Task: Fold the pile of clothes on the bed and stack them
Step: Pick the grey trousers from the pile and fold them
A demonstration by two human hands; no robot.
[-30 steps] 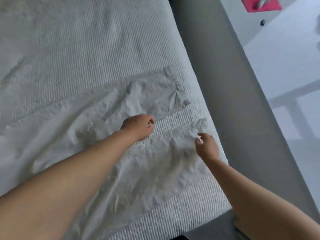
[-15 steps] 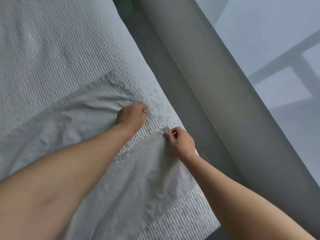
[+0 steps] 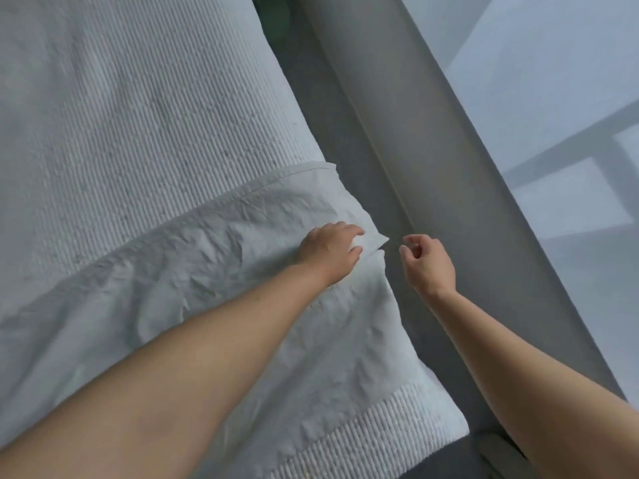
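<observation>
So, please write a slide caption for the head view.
Left hand presses pale garment on ribbed bed cover; right hand hovers beside it.

The pale grey garment [image 3: 214, 278] lay spread flat and creased on the ribbed white bed [image 3: 138, 108], its hemmed end reaching the mattress edge. The left hand [image 3: 330, 252] rested palm-down on it near that end, fingers pressing the cloth. Just beyond those fingertips a small corner of fabric stuck up over the edge. A hemmed corner lay farther off, up and away from the pressing hand.
</observation>
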